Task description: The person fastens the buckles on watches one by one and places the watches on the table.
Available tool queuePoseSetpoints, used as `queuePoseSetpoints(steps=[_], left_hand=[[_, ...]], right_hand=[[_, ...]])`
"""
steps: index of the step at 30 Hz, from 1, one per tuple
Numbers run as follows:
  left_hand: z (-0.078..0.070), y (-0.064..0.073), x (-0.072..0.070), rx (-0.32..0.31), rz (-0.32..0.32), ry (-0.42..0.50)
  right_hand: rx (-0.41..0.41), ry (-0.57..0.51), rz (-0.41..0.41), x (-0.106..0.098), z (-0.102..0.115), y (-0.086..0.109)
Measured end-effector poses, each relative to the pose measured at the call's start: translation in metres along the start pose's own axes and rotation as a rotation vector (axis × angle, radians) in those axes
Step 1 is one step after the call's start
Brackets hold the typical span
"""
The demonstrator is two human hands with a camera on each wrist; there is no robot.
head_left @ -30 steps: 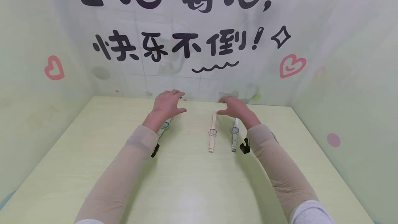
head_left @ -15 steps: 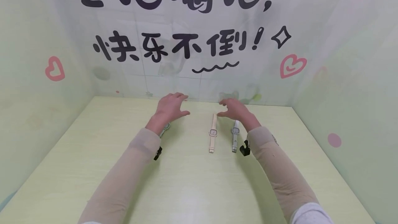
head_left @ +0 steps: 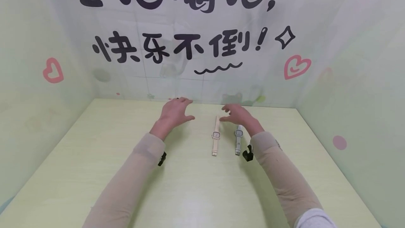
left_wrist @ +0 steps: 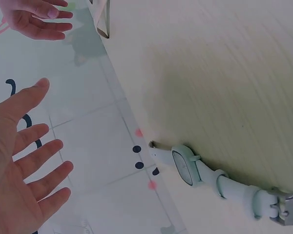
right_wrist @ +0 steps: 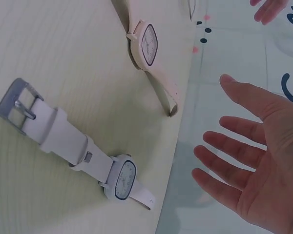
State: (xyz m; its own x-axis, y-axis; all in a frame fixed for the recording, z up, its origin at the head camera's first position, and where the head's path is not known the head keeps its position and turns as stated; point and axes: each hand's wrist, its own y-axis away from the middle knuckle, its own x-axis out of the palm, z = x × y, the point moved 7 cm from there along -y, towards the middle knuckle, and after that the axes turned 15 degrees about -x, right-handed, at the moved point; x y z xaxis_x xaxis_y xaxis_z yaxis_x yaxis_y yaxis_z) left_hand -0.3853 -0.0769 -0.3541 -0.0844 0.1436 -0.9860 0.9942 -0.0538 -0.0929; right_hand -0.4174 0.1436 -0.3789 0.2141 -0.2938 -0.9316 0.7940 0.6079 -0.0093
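My left hand (head_left: 175,112) hovers above the far part of the table, its fingers spread and nothing held. The left wrist view shows a pale green watch (left_wrist: 185,165) lying near that hand; in the head view my left arm hides it. Opposite, my right hand (head_left: 239,114) is also held up with spread fingers and holds nothing. Below it lie two watches with their straps stretched out: a peach-pink watch (head_left: 216,135) on the left and a grey-white watch (head_left: 238,133) on the right. Part of the grey-white strap is behind my right wrist.
The watches lie on a pale wooden table (head_left: 196,178). Behind it rises a whitish back wall (head_left: 177,87) with dark lettering, and pale side walls (head_left: 357,90) stand left and right. A black clip (head_left: 248,154) hangs at my right wrist.
My left hand has shifted a little to the right and toward me, and its arm now covers the green watch in the head view. My right hand has lowered slightly.
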Motion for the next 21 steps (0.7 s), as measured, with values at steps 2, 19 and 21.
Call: queuePoseSetpoints(steps=[2,19,21], left_hand=[[0.000,0.000,0.002,-0.003,0.002,0.000],[-0.002,0.001,0.015,-0.009,0.018,0.038],[-0.001,0.001,0.016,-0.012,0.023,0.027]], right_hand=[[0.012,-0.026,0.001,0.002,-0.002,0.001],[0.033,-0.112,-0.001,0.016,-0.011,0.007],[0.035,-0.121,-0.001,0.017,-0.011,0.007]])
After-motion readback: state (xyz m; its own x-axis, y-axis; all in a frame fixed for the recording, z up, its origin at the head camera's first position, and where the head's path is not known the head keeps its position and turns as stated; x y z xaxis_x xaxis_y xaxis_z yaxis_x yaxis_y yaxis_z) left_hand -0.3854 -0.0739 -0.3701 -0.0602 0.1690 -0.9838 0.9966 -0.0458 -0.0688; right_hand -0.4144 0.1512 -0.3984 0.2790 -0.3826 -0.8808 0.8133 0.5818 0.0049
